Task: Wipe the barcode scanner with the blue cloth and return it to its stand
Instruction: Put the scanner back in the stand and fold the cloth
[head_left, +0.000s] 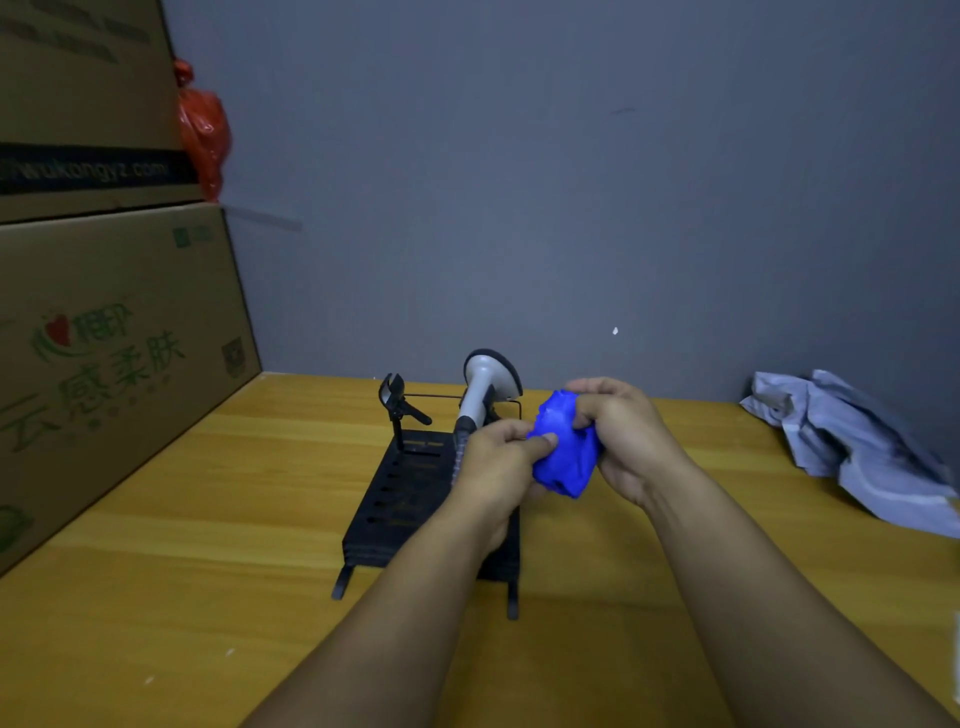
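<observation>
My forearms reach in from six o'clock over the wooden bench (156, 519), and both my hands meet just past the middle of it. My left hand (498, 462) is curled, thumb and fingers pinching the near-left edge of the blue cloth (563, 452). My right hand (623, 441) is closed over the cloth from the three o'clock side, fingers folded across its top — so the cloth is bunched up between the two hands, held above the bench.

Under my left hand and wrist sits the black stand (405, 499), a slotted plate on thin legs with a small upright clip at its eleven o'clock corner. The barcode scanner (483, 384) is right behind my left hand, towards twelve o'clock; its grey handle rises from behind my knuckles and its wide head points away at the wall. I cannot tell whether my left hand also grips the handle or whether the scanner rests on the stand.

Out at two o'clock a crumpled grey plastic bag (852, 447) lies by the grey wall (571, 182). At nine to ten o'clock cardboard boxes (114, 353) are stacked — a red bag (205, 135) is wedged behind them.
</observation>
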